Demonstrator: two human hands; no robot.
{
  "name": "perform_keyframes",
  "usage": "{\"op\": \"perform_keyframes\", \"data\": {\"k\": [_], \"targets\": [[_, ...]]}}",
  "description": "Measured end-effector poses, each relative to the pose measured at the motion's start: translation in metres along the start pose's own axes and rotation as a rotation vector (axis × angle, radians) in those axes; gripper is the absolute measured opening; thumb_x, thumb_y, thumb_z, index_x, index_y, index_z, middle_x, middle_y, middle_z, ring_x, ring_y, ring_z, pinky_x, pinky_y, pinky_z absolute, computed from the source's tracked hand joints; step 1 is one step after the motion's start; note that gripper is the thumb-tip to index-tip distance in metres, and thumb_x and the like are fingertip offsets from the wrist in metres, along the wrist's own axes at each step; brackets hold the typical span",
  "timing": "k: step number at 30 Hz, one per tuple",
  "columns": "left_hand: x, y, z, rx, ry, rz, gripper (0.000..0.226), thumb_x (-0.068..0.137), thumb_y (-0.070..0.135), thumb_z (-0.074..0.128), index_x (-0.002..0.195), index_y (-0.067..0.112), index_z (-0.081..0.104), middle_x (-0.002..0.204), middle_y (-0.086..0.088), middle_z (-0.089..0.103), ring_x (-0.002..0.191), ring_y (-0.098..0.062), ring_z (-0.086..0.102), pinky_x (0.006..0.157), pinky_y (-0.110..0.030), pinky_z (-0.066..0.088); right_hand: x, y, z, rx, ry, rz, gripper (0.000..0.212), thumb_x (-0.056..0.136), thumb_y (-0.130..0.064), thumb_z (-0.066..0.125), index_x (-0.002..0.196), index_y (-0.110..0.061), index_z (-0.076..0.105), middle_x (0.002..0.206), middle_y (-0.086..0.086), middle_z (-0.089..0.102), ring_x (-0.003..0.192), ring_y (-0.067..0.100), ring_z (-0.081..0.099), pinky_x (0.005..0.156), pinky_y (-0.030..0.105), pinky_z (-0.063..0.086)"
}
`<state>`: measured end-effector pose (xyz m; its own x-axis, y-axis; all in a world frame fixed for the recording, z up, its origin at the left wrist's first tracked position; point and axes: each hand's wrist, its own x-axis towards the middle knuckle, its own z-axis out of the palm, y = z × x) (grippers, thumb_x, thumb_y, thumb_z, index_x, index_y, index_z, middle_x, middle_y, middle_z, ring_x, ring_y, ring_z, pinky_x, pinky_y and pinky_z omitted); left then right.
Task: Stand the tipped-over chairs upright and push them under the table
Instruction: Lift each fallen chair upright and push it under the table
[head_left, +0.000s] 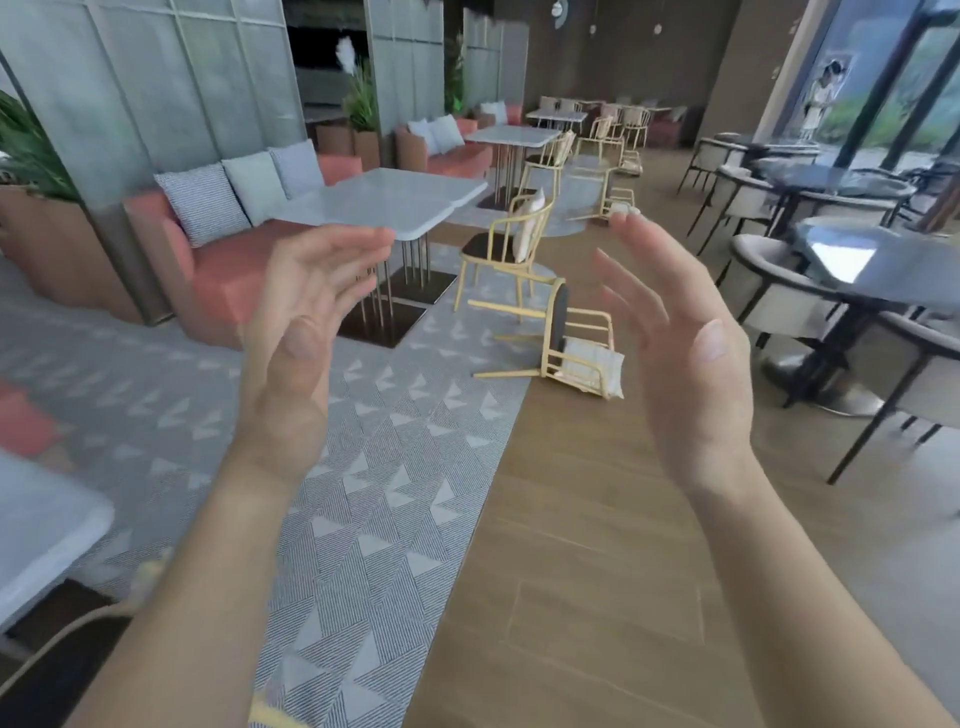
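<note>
The left hand (306, 322) and the right hand (680, 364) are up in the air, fingers spread wide, holding nothing. The nearest tipped chair (561, 343) lies on its side ahead, legs over the triangle rug (395, 467) and back on the wooden floor (597, 571), near the white table (384, 202). I think the best way is to walk close, grab the thin yellow frame with both hands, not the soft pale cushion (592, 366), lift it slowly onto its skinny legs, then slide it under the smooth, flat table top
</note>
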<state>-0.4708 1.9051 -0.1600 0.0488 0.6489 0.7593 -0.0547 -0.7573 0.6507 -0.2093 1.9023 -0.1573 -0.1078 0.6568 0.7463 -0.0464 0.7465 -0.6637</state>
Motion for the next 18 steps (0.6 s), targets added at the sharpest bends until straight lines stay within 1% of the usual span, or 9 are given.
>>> {"op": "perform_keyframes", "data": {"k": [2, 4, 7, 9, 12, 15, 18], "targets": [[0.033, -0.037, 0.010, -0.028, -0.001, -0.010, 0.081, 0.083, 0.085, 0.057, 0.132, 0.021, 0.050, 0.139, -0.002, 0.062, 0.137, -0.028, 0.055, 0.116, -0.048, 0.040, 0.027, 0.026, -0.019, -0.025, 0.004, -0.001, 0.084, 0.094, -0.075, 0.050, 0.153, -0.016, 0.041, 0.157, 0.004, 0.049, 0.147, 0.027, 0.050, 0.117, 0.046, 0.041], [0.074, -0.081, 0.024, -0.067, -0.024, 0.017, 0.077, 0.085, 0.084, 0.057, 0.133, 0.024, 0.051, 0.140, 0.000, 0.062, 0.138, -0.028, 0.054, 0.117, -0.050, 0.038, 0.060, 0.057, -0.045, -0.060, 0.021, 0.000, 0.084, 0.094, -0.075, 0.050, 0.153, -0.016, 0.042, 0.157, 0.003, 0.050, 0.147, 0.027, 0.050, 0.116, 0.045, 0.042], [0.130, -0.142, 0.057, -0.127, -0.063, 0.018, 0.072, 0.087, 0.083, 0.054, 0.134, 0.028, 0.054, 0.143, -0.005, 0.060, 0.140, -0.030, 0.053, 0.116, -0.047, 0.038, 0.101, 0.100, -0.088, -0.111, 0.063, 0.026, 0.084, 0.093, -0.077, 0.050, 0.153, -0.018, 0.043, 0.157, -0.003, 0.051, 0.146, 0.025, 0.050, 0.114, 0.041, 0.043], [0.161, -0.179, 0.081, -0.153, -0.099, 0.017, 0.071, 0.088, 0.084, 0.052, 0.135, 0.031, 0.056, 0.145, -0.005, 0.059, 0.141, -0.031, 0.052, 0.117, -0.046, 0.038, 0.121, 0.128, -0.117, -0.139, 0.092, 0.027, 0.084, 0.092, -0.078, 0.050, 0.152, -0.020, 0.042, 0.156, -0.005, 0.051, 0.146, 0.025, 0.051, 0.113, 0.042, 0.044], [0.203, -0.239, 0.121, -0.169, -0.133, 0.012, 0.069, 0.088, 0.085, 0.051, 0.135, 0.034, 0.057, 0.145, 0.000, 0.061, 0.142, -0.028, 0.052, 0.116, -0.045, 0.038, 0.147, 0.179, -0.164, -0.171, 0.116, 0.042, 0.089, 0.092, -0.078, 0.050, 0.154, -0.016, 0.040, 0.158, 0.001, 0.049, 0.147, 0.025, 0.050, 0.116, 0.047, 0.044], [0.239, -0.294, 0.163, -0.183, -0.147, 0.002, 0.068, 0.086, 0.085, 0.053, 0.133, 0.037, 0.059, 0.144, 0.003, 0.063, 0.142, -0.028, 0.053, 0.114, -0.042, 0.039, 0.174, 0.229, -0.214, -0.188, 0.120, 0.050, 0.093, 0.092, -0.078, 0.050, 0.155, -0.011, 0.039, 0.161, 0.008, 0.046, 0.147, 0.026, 0.049, 0.117, 0.047, 0.042], [0.280, -0.344, 0.213, -0.168, -0.163, -0.003, 0.070, 0.084, 0.085, 0.055, 0.133, 0.035, 0.058, 0.144, 0.004, 0.063, 0.141, -0.028, 0.054, 0.115, -0.042, 0.040, 0.207, 0.275, -0.273, -0.187, 0.125, 0.043, 0.093, 0.092, -0.078, 0.049, 0.155, -0.010, 0.038, 0.160, 0.007, 0.046, 0.147, 0.026, 0.050, 0.117, 0.045, 0.043]]}}
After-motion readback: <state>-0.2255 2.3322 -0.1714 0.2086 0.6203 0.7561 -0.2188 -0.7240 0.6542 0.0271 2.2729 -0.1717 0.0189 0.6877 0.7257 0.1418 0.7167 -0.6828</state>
